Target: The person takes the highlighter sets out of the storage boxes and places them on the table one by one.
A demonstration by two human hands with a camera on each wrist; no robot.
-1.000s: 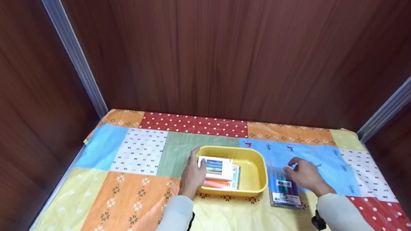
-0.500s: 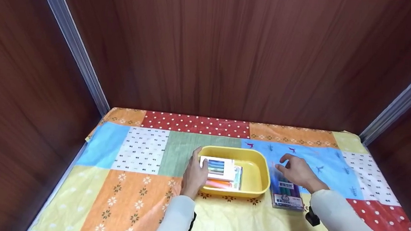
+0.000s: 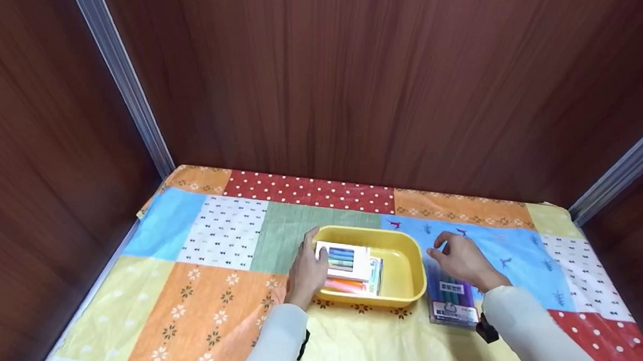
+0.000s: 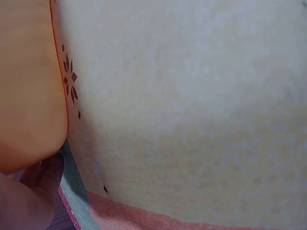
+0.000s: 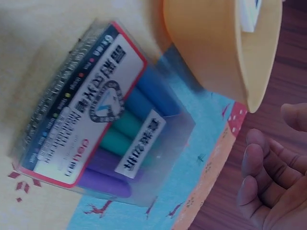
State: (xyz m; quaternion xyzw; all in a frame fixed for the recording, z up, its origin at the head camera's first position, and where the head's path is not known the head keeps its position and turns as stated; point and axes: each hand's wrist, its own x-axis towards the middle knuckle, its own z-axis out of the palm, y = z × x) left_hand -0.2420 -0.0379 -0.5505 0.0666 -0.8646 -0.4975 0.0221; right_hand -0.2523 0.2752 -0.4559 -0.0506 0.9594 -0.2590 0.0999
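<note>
At lower center, the left hand (image 3: 308, 271) grips a yellow tray (image 3: 369, 300), seemingly to steady it; the right hand (image 3: 464, 262), loosely curved and empty, hovers near a highlighter pack (image 3: 453, 311) at lower right.

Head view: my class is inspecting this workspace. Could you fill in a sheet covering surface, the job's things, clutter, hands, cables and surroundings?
Surface: patchwork cloth, slightly creased.
Job's things: yellow tray holding a white windowed box that partly covers another packet; clear pen case with blue, green and purple pens, on the cloth to the tray's right, apart from it.
Clutter: nothing seen.
Left hand: the left hand grips the tray's left end, thumb inside.
Right hand: the right hand hovers over the pen case, fingers bent, holding nothing.
Cables: nothing seen.
Surroundings: wood-grain panels with metal strips at the corners.
</note>
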